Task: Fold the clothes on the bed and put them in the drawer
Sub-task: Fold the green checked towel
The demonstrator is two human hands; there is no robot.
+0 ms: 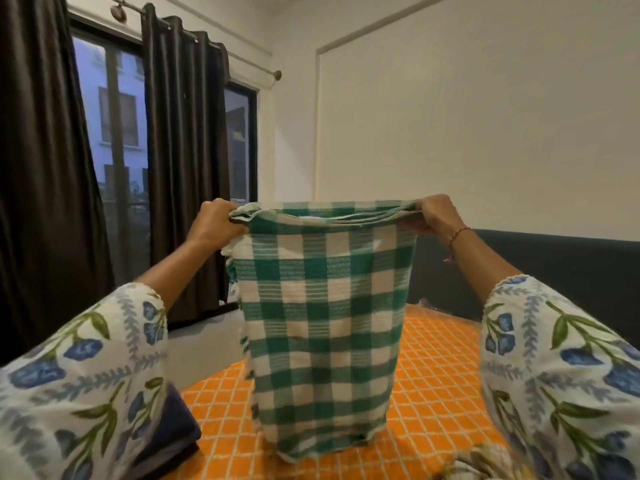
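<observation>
Sleeves: white fabric with blue flowers and green leaves (79,386), lower corners of frame.
Left hand (216,221): fingers curled, grasping the cloth's top left corner.
Right hand (434,213): pinching the top right corner.
Cloth: green-and-white checked woven towel (322,323), folded double, hanging at centre frame, bottom edge touching the orange diamond-patterned bed sheet (433,382).
Folded dark navy garment (173,434): lower left, on bed.

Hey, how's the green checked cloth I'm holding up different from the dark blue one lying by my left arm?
The green checked cloth hangs upright in the air, gripped at its top corners by the left hand and right hand; the dark blue cloth lies on the orange bedcover, untouched. The green checked cloth is patterned green and white, the dark blue cloth plain. The dark blue cloth looks already folded flat. Both are over the bed.
</observation>
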